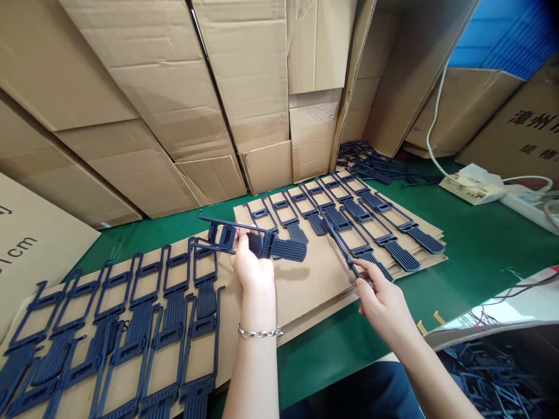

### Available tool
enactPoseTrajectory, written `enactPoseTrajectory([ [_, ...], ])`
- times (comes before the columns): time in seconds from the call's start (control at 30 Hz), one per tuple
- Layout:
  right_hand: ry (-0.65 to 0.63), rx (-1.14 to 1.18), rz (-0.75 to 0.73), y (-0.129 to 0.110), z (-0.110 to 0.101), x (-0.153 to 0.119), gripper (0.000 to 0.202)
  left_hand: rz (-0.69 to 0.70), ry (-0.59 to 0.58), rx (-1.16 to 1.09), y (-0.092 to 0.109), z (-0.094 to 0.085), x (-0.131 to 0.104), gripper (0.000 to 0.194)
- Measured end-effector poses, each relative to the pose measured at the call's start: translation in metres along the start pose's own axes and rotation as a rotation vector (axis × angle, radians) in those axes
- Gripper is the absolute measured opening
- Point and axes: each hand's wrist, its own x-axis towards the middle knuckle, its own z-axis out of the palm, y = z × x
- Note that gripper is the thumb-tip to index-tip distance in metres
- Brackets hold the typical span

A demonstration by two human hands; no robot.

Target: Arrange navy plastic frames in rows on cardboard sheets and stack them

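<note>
My left hand (254,269), a chain bracelet at its wrist, is closed round a dark blue plastic frame with a ribbed flap (288,249), raised above the cardboard. The frame's hooked arms point left and the flap points right. My right hand (381,298) pinches the near end of a second dark blue plastic frame (339,240), seen edge-on and slanting to the far left among the right-hand rows. Whether its far end touches the pieces below, I cannot tell. Several like frames (351,237) lie in overlapping rows on the right cardboard sheet (305,297).
More frames in rows (126,349) cover the cardboard at left. A loose pile of dark blue parts (371,163) lies at the back right. Cardboard boxes (244,70) wall the far side of the green table (314,372). A white cable (432,134) hangs at right, above a bin of dark parts (489,378).
</note>
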Motion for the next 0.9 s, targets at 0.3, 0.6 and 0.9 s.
enactPoseTrajectory([
  [0.3,0.013,-0.106,-0.083,-0.0018,-0.002,-0.0011,0.041,-0.009,-0.021,0.01,-0.0014,-0.0003,0.0009,0.019],
  [0.6,0.015,-0.194,-0.041,0.0042,-0.001,-0.0084,0.047,-0.004,-0.044,0.001,-0.0021,-0.0013,0.0018,0.018],
  [0.9,0.011,-0.326,-0.035,0.001,0.0019,-0.0065,0.048,-0.022,-0.107,0.013,-0.0045,-0.0046,0.001,0.017],
])
